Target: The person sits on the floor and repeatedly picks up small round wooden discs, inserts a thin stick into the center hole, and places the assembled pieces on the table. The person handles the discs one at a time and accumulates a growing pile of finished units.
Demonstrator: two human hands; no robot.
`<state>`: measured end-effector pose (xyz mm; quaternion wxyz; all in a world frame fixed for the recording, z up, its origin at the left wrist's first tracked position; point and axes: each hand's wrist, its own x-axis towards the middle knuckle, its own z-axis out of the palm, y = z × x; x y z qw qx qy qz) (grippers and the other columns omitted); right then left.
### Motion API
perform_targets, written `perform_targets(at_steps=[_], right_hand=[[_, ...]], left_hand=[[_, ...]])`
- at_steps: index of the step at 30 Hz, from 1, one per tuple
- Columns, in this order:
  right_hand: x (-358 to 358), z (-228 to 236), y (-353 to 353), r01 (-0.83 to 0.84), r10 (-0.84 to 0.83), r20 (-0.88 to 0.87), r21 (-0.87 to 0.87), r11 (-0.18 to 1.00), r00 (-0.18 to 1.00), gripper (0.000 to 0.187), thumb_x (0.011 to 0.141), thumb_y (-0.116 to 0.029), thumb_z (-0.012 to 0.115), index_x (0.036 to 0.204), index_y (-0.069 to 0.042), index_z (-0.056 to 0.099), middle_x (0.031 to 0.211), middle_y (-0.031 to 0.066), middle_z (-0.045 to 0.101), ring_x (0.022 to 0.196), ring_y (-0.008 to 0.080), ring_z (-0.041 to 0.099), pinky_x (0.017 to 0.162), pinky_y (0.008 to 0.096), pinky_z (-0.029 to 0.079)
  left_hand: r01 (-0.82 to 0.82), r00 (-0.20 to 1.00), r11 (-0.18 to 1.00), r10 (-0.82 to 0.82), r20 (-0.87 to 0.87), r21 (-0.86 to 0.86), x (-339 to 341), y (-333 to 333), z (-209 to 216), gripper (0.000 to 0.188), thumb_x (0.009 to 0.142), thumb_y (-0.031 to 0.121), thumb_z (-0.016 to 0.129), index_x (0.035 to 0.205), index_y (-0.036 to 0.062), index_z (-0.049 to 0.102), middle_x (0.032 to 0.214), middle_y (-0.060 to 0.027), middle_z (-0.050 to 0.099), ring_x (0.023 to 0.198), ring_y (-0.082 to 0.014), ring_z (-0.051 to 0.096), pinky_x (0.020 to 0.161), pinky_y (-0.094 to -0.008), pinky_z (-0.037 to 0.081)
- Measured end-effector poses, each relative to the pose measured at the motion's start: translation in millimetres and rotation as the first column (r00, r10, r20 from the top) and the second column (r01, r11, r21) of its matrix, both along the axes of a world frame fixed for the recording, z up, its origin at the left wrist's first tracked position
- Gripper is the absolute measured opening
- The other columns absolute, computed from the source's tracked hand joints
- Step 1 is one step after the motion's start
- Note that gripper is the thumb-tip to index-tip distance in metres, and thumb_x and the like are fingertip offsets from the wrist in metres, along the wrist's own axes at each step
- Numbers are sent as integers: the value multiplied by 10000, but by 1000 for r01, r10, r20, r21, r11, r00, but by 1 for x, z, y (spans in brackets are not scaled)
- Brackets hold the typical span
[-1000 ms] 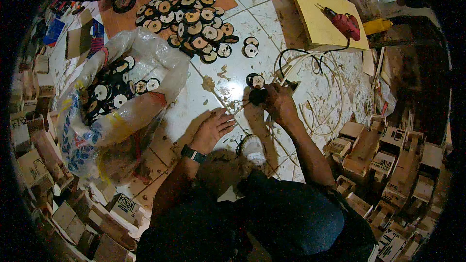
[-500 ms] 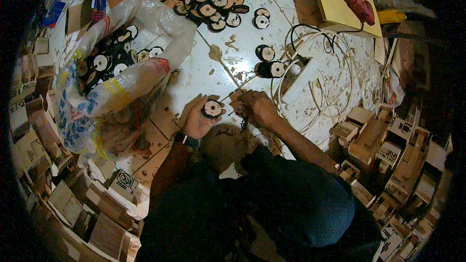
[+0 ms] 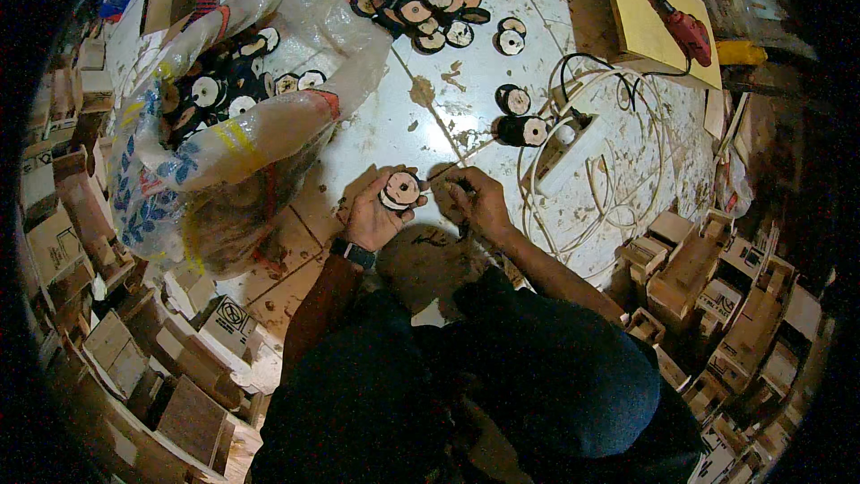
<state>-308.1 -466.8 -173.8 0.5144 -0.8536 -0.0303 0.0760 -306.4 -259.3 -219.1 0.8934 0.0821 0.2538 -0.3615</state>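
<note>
My left hand (image 3: pixel 374 219), palm up with a dark watch (image 3: pixel 355 254) at the wrist, holds a small round wheel (image 3: pixel 400 188). The wheel has a pale, wood-like face, a hole at its centre and a dark edge. Just to its right is my right hand (image 3: pixel 480 206), its fingers curled and pinched together; whatever they hold is too small to make out. Beyond both hands, a black-edged wheel (image 3: pixel 513 99) and another one on its side (image 3: pixel 523 131) stand on the dirty tiled floor (image 3: pixel 457 139).
A large translucent plastic bag (image 3: pixel 296 130) of similar wheels stands at the left. A heap of wheels (image 3: pixel 415 11) lies at the far side. Coiled pale cable (image 3: pixel 618 206) and a white power strip (image 3: pixel 566 157) lie right. A red drill (image 3: pixel 684 34) rests on a yellow board (image 3: pixel 627 0). Wooden pieces (image 3: pixel 690 260) flank me.
The view has shifted, so the surroundings appear further right. My left hand has tilted the wheel, and my right hand's fingers have changed their curl beside it.
</note>
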Motion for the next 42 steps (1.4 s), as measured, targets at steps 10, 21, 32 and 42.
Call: perform_targets(at_steps=[10, 21, 32, 42], right_hand=[[10, 10, 25, -42, 36, 43, 143, 989, 998, 151, 826, -114, 652, 942, -18, 654, 955, 112, 665, 895, 169, 613, 763, 321, 511], [71, 16, 14, -153, 346, -479, 396, 906, 807, 319, 759, -65, 704, 1063, -12, 619, 992, 53, 629, 946, 167, 572, 873, 293, 462], [253, 15, 24, 245, -209, -257, 118, 962, 944, 369, 774, -198, 729, 1024, 42, 602, 900, 112, 650, 772, 182, 623, 686, 294, 494], [22, 11, -20, -193, 179, -80, -554, 810, 981, 149, 785, -166, 553, 877, -55, 591, 758, 144, 601, 715, 335, 594, 614, 434, 492]], left_hand=[[25, 982, 991, -50, 185, 135, 2, -15, 12, 401, 925, 361, 501, 1209, 79, 519, 1064, -12, 607, 922, -125, 572, 674, -282, 458], [28, 988, 965, -66, 137, 262, 24, -11, 9, 357, 903, 355, 549, 1142, 89, 550, 960, -88, 636, 829, -223, 614, 673, -330, 501], [-3, 999, 943, -13, 47, 332, 39, -11, 20, 450, 921, 456, 475, 1084, 51, 583, 898, -126, 644, 799, -263, 624, 637, -321, 488], [11, 997, 923, -40, 66, 384, 15, 7, -12, 537, 877, 472, 429, 1173, 38, 543, 954, -125, 642, 639, -167, 572, 430, -247, 416]])
